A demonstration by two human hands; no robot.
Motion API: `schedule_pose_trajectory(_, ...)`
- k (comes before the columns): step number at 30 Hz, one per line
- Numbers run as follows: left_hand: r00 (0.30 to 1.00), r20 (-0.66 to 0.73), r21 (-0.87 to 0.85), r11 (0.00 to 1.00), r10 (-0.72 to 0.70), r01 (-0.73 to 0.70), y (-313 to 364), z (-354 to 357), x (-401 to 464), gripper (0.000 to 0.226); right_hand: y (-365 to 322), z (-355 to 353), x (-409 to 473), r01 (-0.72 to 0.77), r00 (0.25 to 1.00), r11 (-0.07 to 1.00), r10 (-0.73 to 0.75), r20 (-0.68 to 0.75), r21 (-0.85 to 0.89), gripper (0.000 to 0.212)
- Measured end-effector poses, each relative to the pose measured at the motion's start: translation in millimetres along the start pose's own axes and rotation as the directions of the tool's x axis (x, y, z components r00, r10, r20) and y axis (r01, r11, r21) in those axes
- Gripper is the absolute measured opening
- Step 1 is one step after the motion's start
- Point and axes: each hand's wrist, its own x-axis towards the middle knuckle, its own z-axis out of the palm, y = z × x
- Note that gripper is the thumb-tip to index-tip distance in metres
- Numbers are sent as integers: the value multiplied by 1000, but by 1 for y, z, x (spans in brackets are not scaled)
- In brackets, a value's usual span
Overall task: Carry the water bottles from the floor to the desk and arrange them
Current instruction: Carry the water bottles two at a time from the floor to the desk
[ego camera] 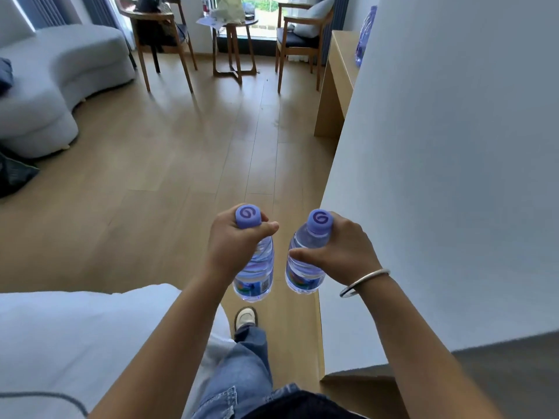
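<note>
My left hand (233, 246) grips a clear water bottle (255, 276) with a purple cap by its neck, held upright above the wooden floor. My right hand (338, 249), with a silver bangle on the wrist, grips a second identical bottle (304, 267) the same way. The two bottles hang side by side, a small gap between them. Far ahead on the right, the light wooden desk (338, 71) juts out from behind a wall, and another purple-tinted bottle (364, 37) stands on it, partly hidden by the wall edge.
A white wall corner (438, 176) fills the right side. A white bed (75, 334) lies at lower left and a grey sofa (54, 83) at upper left. Wooden chairs (299, 43) and a small round table (233, 40) stand by the window. My foot (245, 318) steps along the floor strip.
</note>
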Motion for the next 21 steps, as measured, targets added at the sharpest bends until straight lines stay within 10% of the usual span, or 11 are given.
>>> schedule_pose_trajectory(21, 975, 223, 45, 999, 18, -29, -8, 46, 463, 17, 43, 2, 418, -240, 954, 967, 250, -165, 82, 44)
